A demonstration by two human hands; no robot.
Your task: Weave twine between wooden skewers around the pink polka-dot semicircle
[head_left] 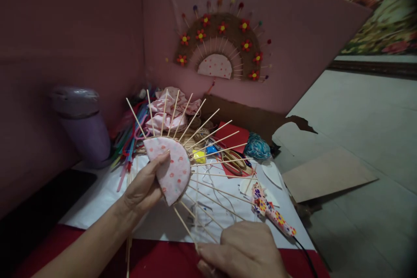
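My left hand (148,182) is closed on a half-round fan piece (177,169) covered in pale pink fabric with red-orange spots, thumb across its front. Thin wooden sticks (208,141) radiate from its curved edge. At the bottom, my right hand (244,249) is closed, thumb and fingertips pinched at the tip of the lowest stick (185,228). A faint pale strand also runs down to these fingers; whether they grip it too is unclear. Thin straw-coloured strands (128,247) hang below my left wrist.
Glue gun (273,215), scissors (234,163), blue yarn (257,145), red paper (230,132) and pink cloth (163,104) lie on the white-covered table (97,200). A purple tumbler (86,130) stands left. A finished flowered fan (221,24) hangs on the pink board behind.
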